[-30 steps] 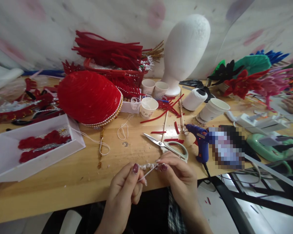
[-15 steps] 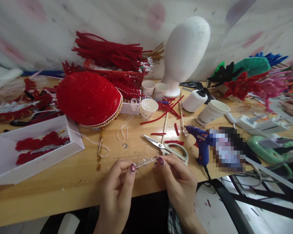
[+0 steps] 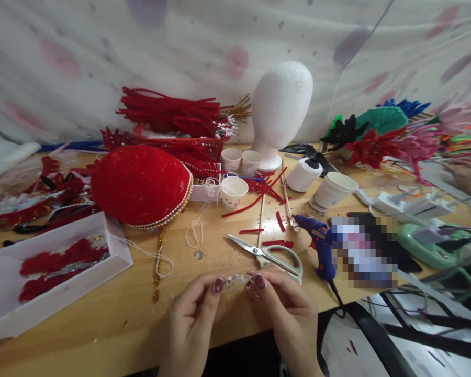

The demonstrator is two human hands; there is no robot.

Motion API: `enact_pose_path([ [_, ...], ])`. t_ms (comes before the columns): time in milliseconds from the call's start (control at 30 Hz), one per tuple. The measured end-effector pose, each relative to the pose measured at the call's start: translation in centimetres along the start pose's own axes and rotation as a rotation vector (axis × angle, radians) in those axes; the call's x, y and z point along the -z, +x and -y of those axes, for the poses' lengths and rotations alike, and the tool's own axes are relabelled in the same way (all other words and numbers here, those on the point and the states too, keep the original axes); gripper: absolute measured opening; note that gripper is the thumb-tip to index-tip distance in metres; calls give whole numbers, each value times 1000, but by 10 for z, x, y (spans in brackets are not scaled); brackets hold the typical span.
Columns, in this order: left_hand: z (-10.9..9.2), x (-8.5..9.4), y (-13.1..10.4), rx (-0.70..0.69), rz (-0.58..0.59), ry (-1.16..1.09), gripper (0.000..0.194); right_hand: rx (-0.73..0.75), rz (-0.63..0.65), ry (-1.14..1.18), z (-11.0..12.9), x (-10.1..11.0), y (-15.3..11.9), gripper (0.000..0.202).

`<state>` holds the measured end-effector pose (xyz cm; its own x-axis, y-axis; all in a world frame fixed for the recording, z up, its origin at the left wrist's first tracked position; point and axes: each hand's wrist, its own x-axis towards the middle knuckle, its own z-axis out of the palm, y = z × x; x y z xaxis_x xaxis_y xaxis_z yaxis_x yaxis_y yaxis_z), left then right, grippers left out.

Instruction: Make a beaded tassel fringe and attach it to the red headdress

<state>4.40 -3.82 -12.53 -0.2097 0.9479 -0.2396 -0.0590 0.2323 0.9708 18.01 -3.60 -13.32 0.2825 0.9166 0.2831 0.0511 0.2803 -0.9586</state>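
Observation:
Between my two hands stretches a short strand of small clear beads (image 3: 234, 281). My left hand (image 3: 194, 311) pinches its left end between thumb and forefinger. The other end sits in the pinch of my right hand (image 3: 284, 309); the fingertips partly hide it. Just beyond my right hand lie scissors (image 3: 277, 255) with pale handles, blades parted and pointing left. A blue hot glue gun (image 3: 317, 241) stands to their right. Farther left is a red domed cap (image 3: 139, 183) edged with pearl beads, with a gold bead string (image 3: 157, 267) hanging from it onto the table.
A white box (image 3: 118, 243) with red pieces stands at left. Paper cups (image 3: 234, 193), a thread spool (image 3: 303, 175) and a white foam head (image 3: 282, 110) stand farther back. Red scraps and sticks lie mid-table. Power strips (image 3: 408, 207) and another person's hand (image 3: 467, 175) are at right.
The view has tilted up, so things sit lower in the picture. My hands have drawn slightly closer together, and the beaded strand between them looks shorter.

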Motion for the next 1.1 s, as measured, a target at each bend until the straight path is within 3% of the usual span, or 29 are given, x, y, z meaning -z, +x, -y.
enact_pose_path([
  [133, -1, -2, 0, -47, 30, -11, 40, -152, -9, 234, -6, 1, 1, 1],
  [367, 5, -12, -1, -62, 40, -209, 28, -381, 51, 527, -11, 1, -4, 10],
  [633, 2, -11, -7, -111, 15, -167, 21, -128, 2, 296, -10, -5, -5, 2],
  [967, 0, -9, -8, -45, 37, -206, 23, -110, 91, 370, -17, -6, -4, 5],
  [1100, 0, -8, -8, -33, 32, -212, 21, -121, 68, 347, -16, -3, -3, 9],
])
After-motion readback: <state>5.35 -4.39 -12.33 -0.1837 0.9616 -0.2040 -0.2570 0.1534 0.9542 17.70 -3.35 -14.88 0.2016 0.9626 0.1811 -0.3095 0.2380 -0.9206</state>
